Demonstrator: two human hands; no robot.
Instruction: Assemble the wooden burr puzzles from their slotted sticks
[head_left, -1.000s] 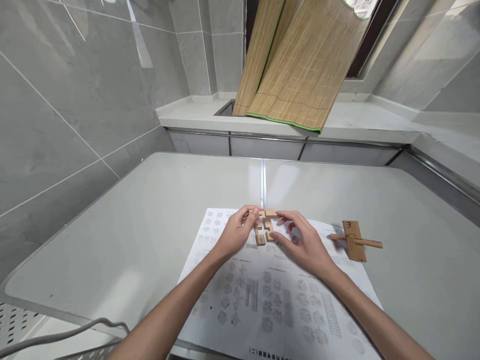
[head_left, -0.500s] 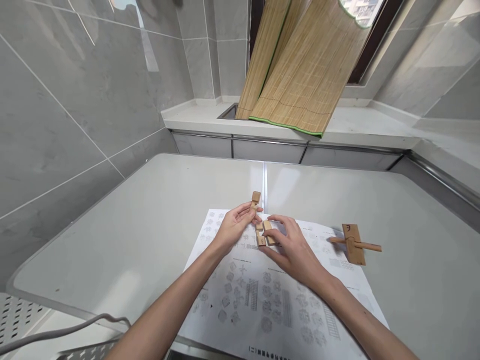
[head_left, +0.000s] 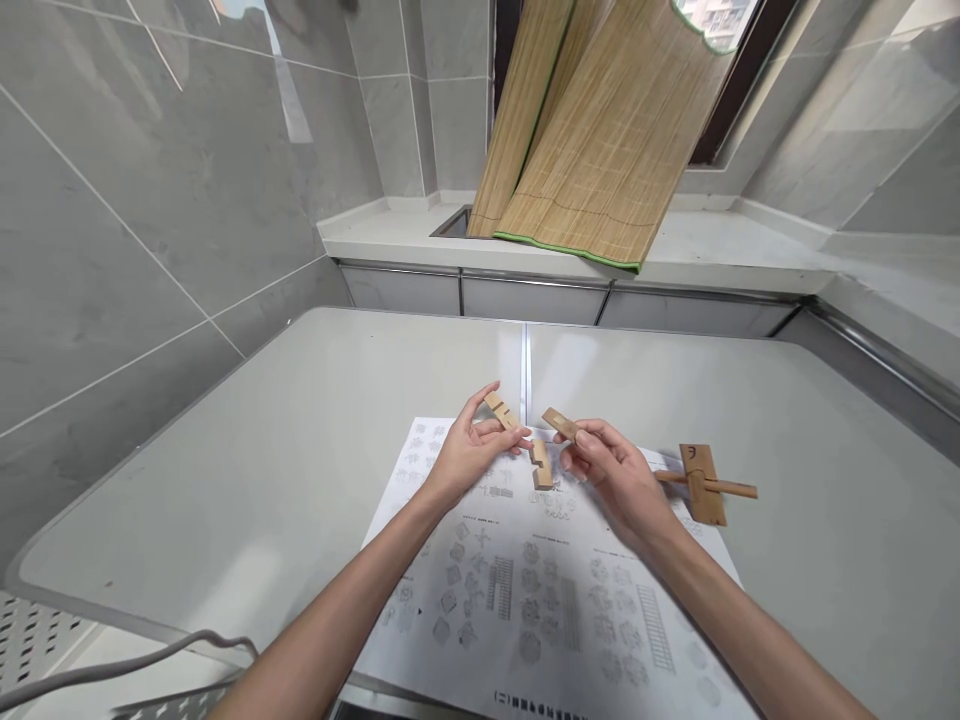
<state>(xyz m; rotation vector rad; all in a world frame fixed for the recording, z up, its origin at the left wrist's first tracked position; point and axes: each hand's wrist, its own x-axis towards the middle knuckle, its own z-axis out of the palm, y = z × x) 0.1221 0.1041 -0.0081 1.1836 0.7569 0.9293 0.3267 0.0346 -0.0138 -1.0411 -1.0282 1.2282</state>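
While the left hand [head_left: 466, 455] pinches a notched wooden bar [head_left: 501, 411] between thumb and fingers, the bar's long axis slants from upper left to lower right, its cut-out notches facing up and right. Half a second ago this hand held a piece pointing almost straight away from the person; now it leans sideways and sits lower, closer to the fingers. Between the hands, a third notched piece [head_left: 540, 465] lies flat on the printed sheet [head_left: 525, 590], its long axis running roughly away from the person; the small cluster seen earlier has come apart, leaving this one alone on the paper. The right hand [head_left: 611, 472] is closed around a short flat block [head_left: 559, 423], gripped by thumb and forefingers, its free end aimed up and left toward the other bar; earlier this hand rested on the cluster. All three pieces are pale, smooth, square-edged wood. Farther right, a flat wooden plate crossed by a round dowel [head_left: 703, 484] rests at the sheet's edge on the matte grey table [head_left: 300, 430].
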